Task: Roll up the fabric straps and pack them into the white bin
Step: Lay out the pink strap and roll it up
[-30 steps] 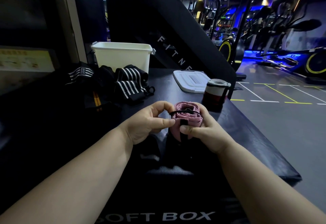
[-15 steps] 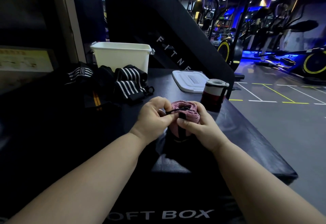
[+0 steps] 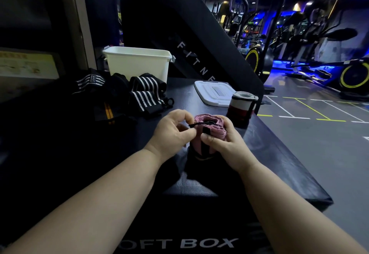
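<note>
A rolled pink strap (image 3: pixel 214 132) stands upright on the black soft box (image 3: pixel 279 163). My right hand (image 3: pixel 225 143) grips the roll from its right side, thumb across the front. My left hand (image 3: pixel 171 132) pinches the thin black loop (image 3: pixel 196 124) that crosses the top of the roll. A second roll, grey, white and dark red (image 3: pixel 241 105), stands just behind to the right. Several unrolled black straps with white stripes (image 3: pixel 143 94) lie in a heap at the back left. The white bin (image 3: pixel 137 63) stands behind that heap, open at the top.
The bin's white lid (image 3: pixel 213 94) lies flat beside the bin, to the right. A black slanted machine panel (image 3: pixel 199 44) rises behind the box. The box's right edge drops to the grey gym floor (image 3: pixel 319 143), with exercise bikes (image 3: pixel 349 74) further off.
The black loop lay stretched across the top of the roll; now my left hand has pulled its end out to the left. My right hand keeps its hold on the roll.
</note>
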The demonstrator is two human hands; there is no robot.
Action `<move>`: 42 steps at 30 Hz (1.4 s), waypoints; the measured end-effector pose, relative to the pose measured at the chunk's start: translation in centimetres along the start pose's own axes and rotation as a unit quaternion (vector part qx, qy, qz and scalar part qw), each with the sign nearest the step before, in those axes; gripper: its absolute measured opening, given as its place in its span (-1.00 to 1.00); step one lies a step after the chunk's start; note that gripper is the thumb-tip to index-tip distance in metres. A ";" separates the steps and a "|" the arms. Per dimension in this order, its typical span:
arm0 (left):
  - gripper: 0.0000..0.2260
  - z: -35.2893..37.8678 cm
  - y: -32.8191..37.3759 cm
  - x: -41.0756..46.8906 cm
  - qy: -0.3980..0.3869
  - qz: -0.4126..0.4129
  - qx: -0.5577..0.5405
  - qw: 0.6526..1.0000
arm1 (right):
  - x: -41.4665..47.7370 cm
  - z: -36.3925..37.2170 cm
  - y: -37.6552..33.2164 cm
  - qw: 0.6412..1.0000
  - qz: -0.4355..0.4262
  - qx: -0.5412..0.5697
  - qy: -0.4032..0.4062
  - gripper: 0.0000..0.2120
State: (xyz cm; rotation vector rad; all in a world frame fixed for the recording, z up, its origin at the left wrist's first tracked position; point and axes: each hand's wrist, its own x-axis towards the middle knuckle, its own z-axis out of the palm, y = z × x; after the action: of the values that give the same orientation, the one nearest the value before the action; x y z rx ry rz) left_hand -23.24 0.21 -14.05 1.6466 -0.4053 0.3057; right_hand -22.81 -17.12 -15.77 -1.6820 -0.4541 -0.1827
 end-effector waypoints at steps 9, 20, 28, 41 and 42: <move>-0.77 0.0 -0.6 0.1 0.034 -0.003 -0.004 0.999 | -0.1 -0.1 0.0 1.000 0.000 0.010 -0.011 -0.56; -0.86 -0.4 -1.1 0.1 -0.010 0.102 0.081 0.991 | 0.0 0.4 0.2 0.999 -0.023 -0.031 0.029 -0.62; -0.79 0.0 -1.4 0.6 0.005 0.152 0.112 0.982 | 0.4 0.5 0.2 0.999 -0.016 -0.023 0.032 -0.66; -0.91 0.6 -1.7 0.0 0.019 0.214 0.210 0.954 | 0.4 1.0 -0.3 0.997 -0.015 -0.039 0.064 -0.70; -0.90 0.5 -1.9 0.0 0.019 0.216 0.207 0.954 | 0.4 1.0 -0.3 0.998 -0.012 -0.038 0.057 -0.69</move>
State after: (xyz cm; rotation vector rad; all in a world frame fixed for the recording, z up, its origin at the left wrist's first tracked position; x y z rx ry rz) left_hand -22.42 -0.08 -15.80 1.9469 -0.7111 0.7922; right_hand -22.74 -16.08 -15.52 -1.7312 -0.3869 -0.3155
